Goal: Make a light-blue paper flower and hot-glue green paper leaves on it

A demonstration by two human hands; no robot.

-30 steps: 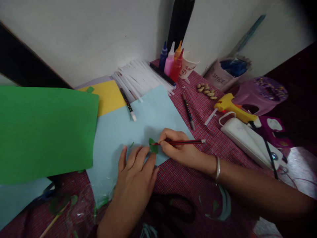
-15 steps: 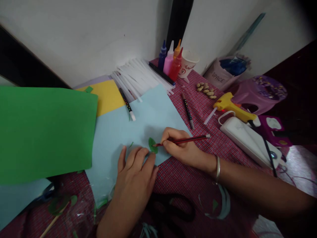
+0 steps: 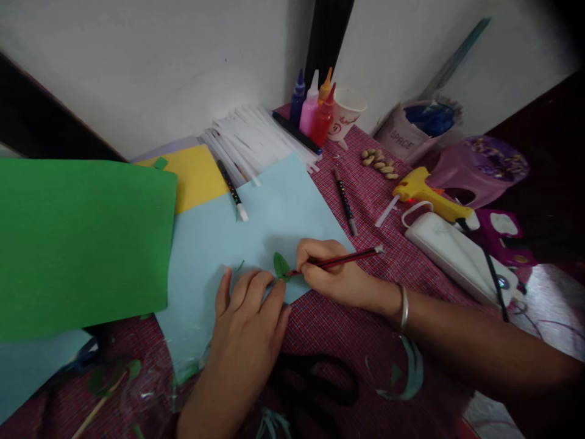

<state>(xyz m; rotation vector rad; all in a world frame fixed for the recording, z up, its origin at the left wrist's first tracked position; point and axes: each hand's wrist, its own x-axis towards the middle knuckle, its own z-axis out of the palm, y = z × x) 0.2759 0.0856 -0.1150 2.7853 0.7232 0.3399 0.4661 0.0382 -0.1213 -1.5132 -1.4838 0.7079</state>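
My right hand [image 3: 336,271] grips a red and black pencil [image 3: 351,258], its tip at the lower end of a small green paper leaf [image 3: 280,266]. Fine vein lines show on the leaf, which lies on a light blue sheet [image 3: 269,213]. My left hand [image 3: 251,317] rests flat with fingers spread on the same sheet, its index fingertip by the leaf's bottom edge. A thin green scrap [image 3: 241,264] lies just above the left fingers. Black-handled scissors [image 3: 320,381] sit below my hands, partly in shadow.
Green sheet [image 3: 86,244] and yellow sheet [image 3: 201,177] lie left. Behind are white strips [image 3: 251,140], paint bottles [image 3: 315,116] and a paper cup [image 3: 348,113]. To the right are a marker [image 3: 345,201], peanuts [image 3: 379,163], a yellow glue gun [image 3: 432,195] and a white power strip [image 3: 457,256].
The pencil tip has moved down from the leaf's middle to its lower end, and more vein lines show. My left hand stays in place; the view has shifted slightly.
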